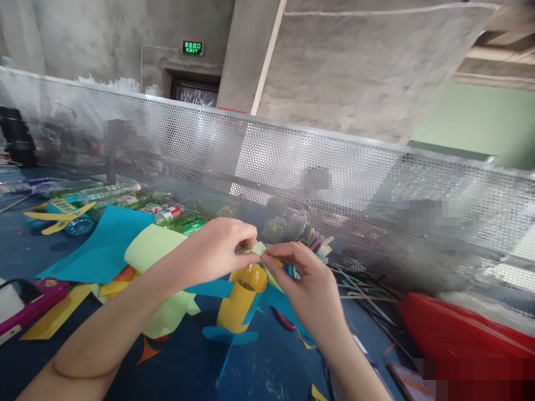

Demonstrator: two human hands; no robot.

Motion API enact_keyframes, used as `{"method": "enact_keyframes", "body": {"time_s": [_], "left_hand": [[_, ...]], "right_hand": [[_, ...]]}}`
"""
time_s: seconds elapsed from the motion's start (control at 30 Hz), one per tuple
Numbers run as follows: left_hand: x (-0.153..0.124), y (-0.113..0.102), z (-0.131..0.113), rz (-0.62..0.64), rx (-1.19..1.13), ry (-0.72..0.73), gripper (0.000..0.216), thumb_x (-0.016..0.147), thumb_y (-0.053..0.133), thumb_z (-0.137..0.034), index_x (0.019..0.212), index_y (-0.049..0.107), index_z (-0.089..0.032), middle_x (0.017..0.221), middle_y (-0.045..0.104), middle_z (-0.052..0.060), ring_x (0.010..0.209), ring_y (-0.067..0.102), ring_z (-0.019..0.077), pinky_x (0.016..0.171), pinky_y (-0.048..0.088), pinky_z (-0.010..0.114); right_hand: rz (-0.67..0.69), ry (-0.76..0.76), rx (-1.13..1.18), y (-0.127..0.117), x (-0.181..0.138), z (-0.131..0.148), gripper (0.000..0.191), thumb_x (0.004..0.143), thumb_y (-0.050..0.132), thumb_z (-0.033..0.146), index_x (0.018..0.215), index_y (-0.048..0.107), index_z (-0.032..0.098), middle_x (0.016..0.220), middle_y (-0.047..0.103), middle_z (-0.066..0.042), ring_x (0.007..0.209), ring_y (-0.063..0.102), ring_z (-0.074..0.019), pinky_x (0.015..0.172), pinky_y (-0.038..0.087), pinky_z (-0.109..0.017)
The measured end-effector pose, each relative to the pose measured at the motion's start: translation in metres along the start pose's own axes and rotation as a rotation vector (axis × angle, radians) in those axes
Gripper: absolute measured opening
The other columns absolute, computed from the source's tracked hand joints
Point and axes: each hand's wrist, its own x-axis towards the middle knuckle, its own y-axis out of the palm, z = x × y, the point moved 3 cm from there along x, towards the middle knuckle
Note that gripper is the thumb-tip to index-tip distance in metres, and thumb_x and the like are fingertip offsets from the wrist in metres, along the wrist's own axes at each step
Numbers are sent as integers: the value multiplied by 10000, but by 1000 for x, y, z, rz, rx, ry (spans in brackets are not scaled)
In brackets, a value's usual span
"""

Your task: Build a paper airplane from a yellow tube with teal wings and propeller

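My left hand [221,248] and my right hand [303,284] meet above the table, both pinching a small piece of light green paper [258,249] between thumb and fingers. Just below them stands a yellow paper tube [241,301] with blue paper fins [229,334] stuck to its sides and base. The tube rests on the dark blue table surface [188,367], and neither hand touches it.
Sheets of blue [100,245], light green [152,248] and yellow paper [58,314] lie at left, with plastic bottles [125,197] behind them. A perforated metal screen [292,167] runs across the back. Thin sticks [359,287] and a red cloth [455,334] lie at right. A pink device [31,303] sits far left.
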Motion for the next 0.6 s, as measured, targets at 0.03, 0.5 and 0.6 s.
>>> {"method": "enact_keyframes", "body": {"time_s": [0.03,0.5,0.6], "left_hand": [[0,0,0,-1,6,9,168,820,585,-274,705,502,-183,696,577,-34,621,512,98,523,312,235],[1,2,2,45,-100,-6,144,815,561,-329,767,522,-198,791,600,12,711,557,150,599,375,253],[2,2,3,79,-124,-39,143,814,560,-330,767,516,-202,784,605,6,683,549,144,576,355,249]], "right_hand": [[3,22,14,0,0,-1,77,816,616,290,837,633,218,835,663,-26,792,642,-164,721,518,-301],[165,189,239,0,8,-5,268,784,630,334,1015,686,210,905,681,-61,848,655,-191,775,540,-355],[195,196,234,-1,9,-2,256,799,614,343,1002,688,206,917,695,-66,834,656,-192,758,541,-356]]}}
